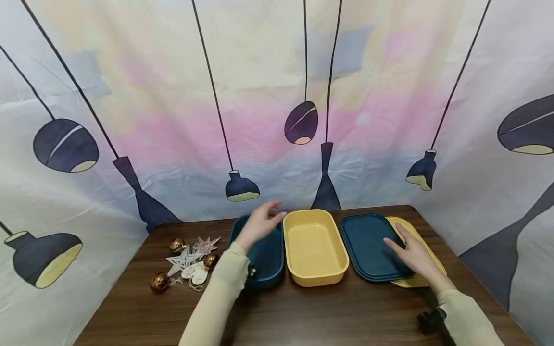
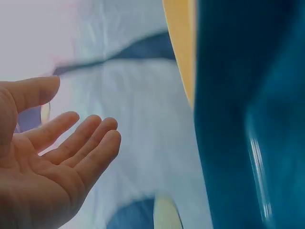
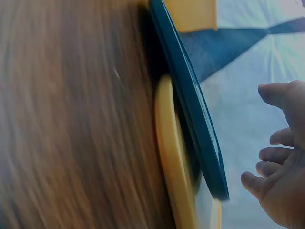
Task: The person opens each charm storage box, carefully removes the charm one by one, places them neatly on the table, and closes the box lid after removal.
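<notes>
My left hand hovers over the dark blue box, its fingers loosely extended and holding nothing. In the left wrist view the thumb stands apart from the fingers, and the blue wall of the box fills the right side. Beside that box is a yellow box with its inside showing bare. My right hand, fingers spread and holding nothing, is above the dark blue lid. This lid partly overlaps a yellow lid; the right wrist view shows both edge-on, the blue one on top.
Left of the boxes lies a group of ornaments: several copper balls, a white star, a pink glittery star and a white heart. All stand on a brown wooden table. A lamp-patterned cloth hangs behind.
</notes>
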`<state>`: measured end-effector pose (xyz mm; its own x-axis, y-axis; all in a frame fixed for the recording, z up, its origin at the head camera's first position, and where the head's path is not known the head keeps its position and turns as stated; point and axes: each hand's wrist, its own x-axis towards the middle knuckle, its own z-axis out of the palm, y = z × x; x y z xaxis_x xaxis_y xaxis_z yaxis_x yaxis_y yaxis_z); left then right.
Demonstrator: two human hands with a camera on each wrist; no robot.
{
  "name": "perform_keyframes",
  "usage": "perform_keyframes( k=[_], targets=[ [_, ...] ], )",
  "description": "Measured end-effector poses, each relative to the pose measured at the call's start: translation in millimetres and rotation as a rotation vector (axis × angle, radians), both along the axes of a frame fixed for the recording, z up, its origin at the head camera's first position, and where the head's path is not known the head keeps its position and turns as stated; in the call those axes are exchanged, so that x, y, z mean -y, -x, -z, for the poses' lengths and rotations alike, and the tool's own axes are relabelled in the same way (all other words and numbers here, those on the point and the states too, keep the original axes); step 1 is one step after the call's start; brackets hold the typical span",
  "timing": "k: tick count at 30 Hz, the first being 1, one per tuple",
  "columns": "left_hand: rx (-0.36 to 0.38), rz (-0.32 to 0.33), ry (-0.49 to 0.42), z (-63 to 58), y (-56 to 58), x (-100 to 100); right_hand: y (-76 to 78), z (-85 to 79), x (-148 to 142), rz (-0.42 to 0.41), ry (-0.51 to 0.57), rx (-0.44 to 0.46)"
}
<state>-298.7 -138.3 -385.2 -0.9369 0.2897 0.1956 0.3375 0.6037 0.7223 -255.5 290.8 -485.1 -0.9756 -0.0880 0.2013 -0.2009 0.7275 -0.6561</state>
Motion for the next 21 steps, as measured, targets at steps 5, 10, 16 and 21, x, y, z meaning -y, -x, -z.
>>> perform_keyframes(
  k=[5, 10, 16, 21],
  targets=[
    [0.005, 0.046, -0.01, 4.9, 1.5, -54, 0.2, -1.9, -17, 0.029, 0.001, 0.005],
    [0.043, 0.067, -0.053, 14.4, -0.9, -103, 0.7, -1.9, -29, 0.055, -0.004, 0.023],
    [0.124, 0.097, -0.155, 24.4, -4.4, -151, -1.7, -1.6, -33, 0.075, 0.0, 0.066],
    [0.259, 0.056, -0.267, 32.0, -12.4, -191, -3.7, 1.4, -36, 0.081, -0.005, 0.109]
  ],
)
